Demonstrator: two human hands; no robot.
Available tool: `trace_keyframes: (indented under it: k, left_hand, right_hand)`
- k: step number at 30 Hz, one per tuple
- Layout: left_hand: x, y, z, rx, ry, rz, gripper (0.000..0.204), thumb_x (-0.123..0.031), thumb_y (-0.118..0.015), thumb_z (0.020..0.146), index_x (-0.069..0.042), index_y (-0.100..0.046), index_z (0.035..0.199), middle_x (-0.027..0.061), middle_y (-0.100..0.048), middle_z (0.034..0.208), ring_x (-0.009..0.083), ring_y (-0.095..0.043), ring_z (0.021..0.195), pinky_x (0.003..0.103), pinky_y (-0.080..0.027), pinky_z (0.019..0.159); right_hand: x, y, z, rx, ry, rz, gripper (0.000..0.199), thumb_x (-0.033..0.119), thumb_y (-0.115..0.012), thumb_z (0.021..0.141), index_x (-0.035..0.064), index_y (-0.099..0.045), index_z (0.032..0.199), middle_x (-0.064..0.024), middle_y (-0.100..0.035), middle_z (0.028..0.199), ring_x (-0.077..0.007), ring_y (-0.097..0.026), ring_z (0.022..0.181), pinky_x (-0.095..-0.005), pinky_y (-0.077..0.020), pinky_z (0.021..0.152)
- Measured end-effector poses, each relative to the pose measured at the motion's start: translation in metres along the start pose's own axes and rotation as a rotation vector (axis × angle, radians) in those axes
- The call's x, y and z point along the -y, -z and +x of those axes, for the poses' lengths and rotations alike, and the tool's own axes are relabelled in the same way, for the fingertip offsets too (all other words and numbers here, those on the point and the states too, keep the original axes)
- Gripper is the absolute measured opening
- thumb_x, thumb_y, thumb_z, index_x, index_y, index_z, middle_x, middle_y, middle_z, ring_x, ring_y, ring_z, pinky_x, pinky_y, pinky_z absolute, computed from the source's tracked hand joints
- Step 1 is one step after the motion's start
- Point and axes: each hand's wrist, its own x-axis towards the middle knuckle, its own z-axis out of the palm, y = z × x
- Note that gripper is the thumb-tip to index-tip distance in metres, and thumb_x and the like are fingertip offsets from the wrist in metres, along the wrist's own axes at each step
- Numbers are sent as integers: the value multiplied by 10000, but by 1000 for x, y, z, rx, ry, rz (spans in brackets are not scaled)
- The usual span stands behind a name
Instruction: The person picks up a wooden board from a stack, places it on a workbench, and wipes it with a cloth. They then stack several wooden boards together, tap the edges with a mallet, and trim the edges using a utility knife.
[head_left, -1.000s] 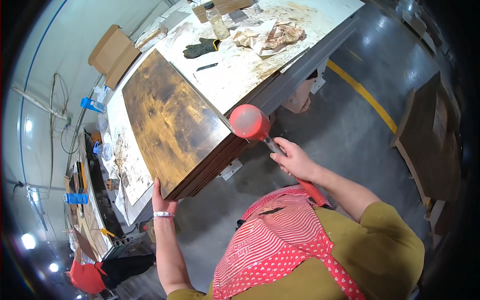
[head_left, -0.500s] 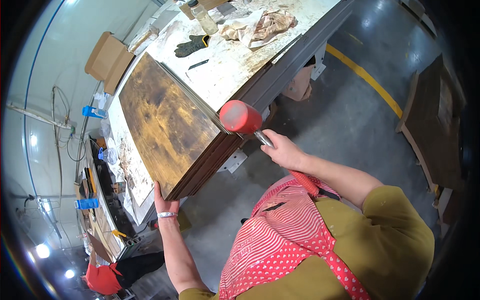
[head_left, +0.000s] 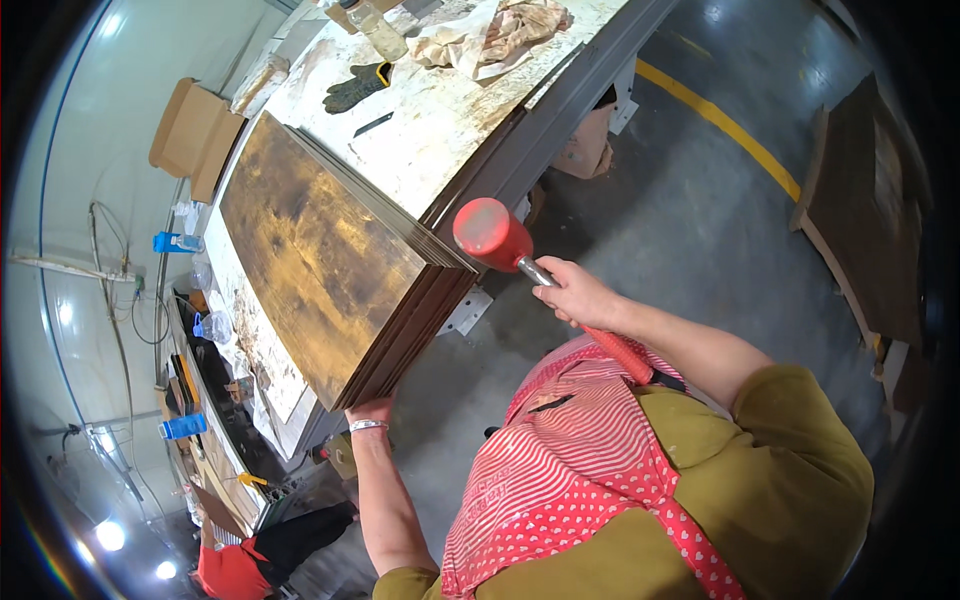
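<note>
A stack of brown wood panels (head_left: 320, 240) lies on the worktable, its near end jutting past the table's edge. The top panel is mottled gold and dark brown. My left hand (head_left: 370, 410) is against the underside of the stack's near edge, its fingers hidden by the panels. In my right hand (head_left: 578, 294) is a red rubber mallet (head_left: 492, 233), gripped on the metal shaft near the head, with the red grip trailing back toward my apron. The mallet's head hangs just right of the stack's right corner; a small gap seems to separate them.
The stained white worktable (head_left: 440, 130) carries a dark glove (head_left: 355, 88), a jar (head_left: 375, 30), a crumpled rag (head_left: 500, 38) and a thin dark strip (head_left: 373, 124). An open cardboard box (head_left: 195, 135) stands at left. Dark panels (head_left: 865, 210) lean at right. Another person (head_left: 235, 568) works at lower left.
My left hand has slid from the stack's near corner along its edge to the right, and its thumb has gone out of sight. The mallet has shifted slightly right, away from the stack.
</note>
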Motion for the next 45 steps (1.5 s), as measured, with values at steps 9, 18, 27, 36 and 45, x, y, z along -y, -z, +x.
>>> trace_keyframes:
  k: [9, 18, 27, 36, 45]
  left_hand:
    - [-3, 11, 7, 132, 41, -1, 541, -485, -414, 877, -120, -513, 1264, 112, -502, 1317, 315, -438, 1227, 497, -321, 1031]
    - [-7, 9, 5, 207, 87, 100, 526, -455, -402, 897, -109, -492, 1284, 117, -509, 1310, 314, -453, 1216, 480, -318, 1040]
    - [-9, 11, 17, 78, 46, 43, 518, -439, -345, 916, -131, -458, 1317, 88, -468, 1356, 292, -408, 1263, 470, -299, 1064]
    - [-25, 45, 55, 267, 194, 200, 445, -272, -397, 939, -59, -436, 1328, 120, -435, 1377, 263, -431, 1249, 417, -356, 1046]
    - [-39, 28, 45, 114, 385, 299, 481, -386, -445, 909, -103, -466, 1297, 135, -499, 1300, 301, -487, 1179, 472, -383, 1005]
  right_hand:
    - [3, 1, 4, 65, -39, 41, 252, 170, -515, 893, 52, -451, 1107, 1, -445, 633, -94, -422, 432, -270, -370, 385]
    - [15, -8, 2, -105, 89, -269, 244, 176, -543, 856, 4, -468, 1012, -201, -592, 814, -361, -598, 777, -425, -441, 681]
    - [1, 4, -5, 100, -131, 216, 143, 168, -512, 895, 80, -455, 993, 23, -421, 649, -54, -397, 456, -230, -337, 383]
    - [-95, -45, -62, -109, 233, -82, 238, 190, -603, 853, 29, -484, 982, -70, -526, 751, -172, -508, 605, -344, -422, 583]
    - [-83, -102, -31, -192, 158, -154, 269, 231, -551, 877, 17, -424, 978, -220, -564, 717, -412, -548, 669, -438, -415, 589]
